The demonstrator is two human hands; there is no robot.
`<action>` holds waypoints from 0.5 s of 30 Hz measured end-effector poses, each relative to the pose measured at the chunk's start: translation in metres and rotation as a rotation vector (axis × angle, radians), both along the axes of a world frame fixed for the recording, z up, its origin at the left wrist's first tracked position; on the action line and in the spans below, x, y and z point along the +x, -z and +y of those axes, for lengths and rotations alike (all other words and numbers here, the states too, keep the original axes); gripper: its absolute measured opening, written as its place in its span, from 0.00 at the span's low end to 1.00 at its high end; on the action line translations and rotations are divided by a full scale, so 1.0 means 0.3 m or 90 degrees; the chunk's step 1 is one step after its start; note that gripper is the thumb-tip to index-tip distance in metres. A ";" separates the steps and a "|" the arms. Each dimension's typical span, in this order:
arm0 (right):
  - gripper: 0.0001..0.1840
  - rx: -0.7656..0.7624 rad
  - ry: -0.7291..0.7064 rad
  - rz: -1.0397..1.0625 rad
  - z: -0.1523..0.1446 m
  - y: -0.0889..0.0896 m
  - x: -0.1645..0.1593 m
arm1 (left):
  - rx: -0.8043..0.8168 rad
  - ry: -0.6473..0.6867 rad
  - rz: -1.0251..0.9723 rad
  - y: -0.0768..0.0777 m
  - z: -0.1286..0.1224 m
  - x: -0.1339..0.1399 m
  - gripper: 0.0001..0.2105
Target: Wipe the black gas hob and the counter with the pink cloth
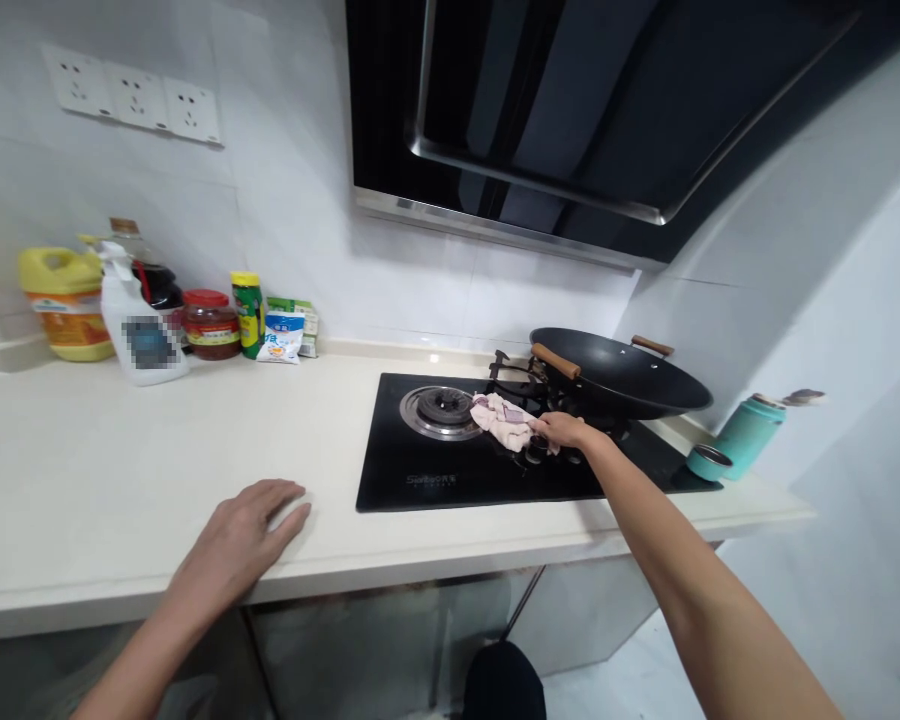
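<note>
A pale pink cloth [504, 421] lies bunched on the black glass gas stove [450, 478], just right of the left burner [444, 408]. My right hand [562, 430] is closed on the cloth's right end, beside the stove's control knobs [537, 448]. My left hand [244, 530] rests on the white countertop [330, 545] left of the stove, with thumb and fingers apart and nothing in it. Behind my right hand, a large black wok [622, 375] with wooden handles sits on the stove's right side. A pan support [516, 368] shows at the wok's left.
A range hood [607, 110] hangs low above the stove. A teal bottle [751, 436] and a small teal cup [709, 462] stand at the right end. Along the back wall at left are a spray bottle [141, 325], a yellow jug [66, 305], a red-lidded jar [211, 325] and seasoning packs [281, 338].
</note>
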State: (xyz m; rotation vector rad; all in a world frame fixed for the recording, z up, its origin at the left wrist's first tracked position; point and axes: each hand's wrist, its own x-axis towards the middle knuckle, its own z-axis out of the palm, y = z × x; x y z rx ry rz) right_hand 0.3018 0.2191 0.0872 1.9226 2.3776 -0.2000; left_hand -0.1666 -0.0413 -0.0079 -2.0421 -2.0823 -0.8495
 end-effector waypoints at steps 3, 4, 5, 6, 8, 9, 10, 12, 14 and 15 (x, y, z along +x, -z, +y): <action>0.26 -0.004 0.004 -0.023 -0.024 -0.008 0.001 | 0.002 0.011 0.005 0.001 -0.002 0.000 0.24; 0.25 -0.004 0.000 -0.033 -0.028 -0.011 0.004 | 0.003 0.013 0.005 0.001 -0.002 0.000 0.24; 0.24 -0.006 -0.006 -0.043 -0.032 -0.016 0.008 | 0.004 0.010 0.003 0.001 -0.003 0.001 0.24; 0.24 -0.011 -0.015 -0.053 -0.037 -0.020 0.013 | 0.005 0.007 0.000 0.001 -0.004 0.001 0.23; 0.22 -0.029 -0.042 -0.078 -0.052 -0.028 0.022 | 0.004 0.006 -0.005 0.000 -0.005 0.003 0.23; 0.20 -0.040 -0.057 -0.093 -0.063 -0.031 0.027 | 0.002 0.009 -0.006 0.001 -0.006 0.003 0.23; 0.18 -0.049 -0.074 -0.110 -0.076 -0.032 0.033 | 0.000 0.014 -0.007 0.002 -0.006 0.003 0.23; 0.12 -0.058 -0.107 -0.140 -0.109 -0.029 0.045 | 0.000 0.018 -0.007 0.005 -0.006 0.003 0.23; 0.08 -0.045 -0.136 -0.158 -0.146 -0.020 0.062 | 0.009 0.015 -0.005 0.010 -0.005 0.003 0.23; 0.07 -0.030 -0.148 -0.163 -0.164 -0.014 0.070 | 0.014 0.014 -0.003 0.012 -0.004 0.003 0.23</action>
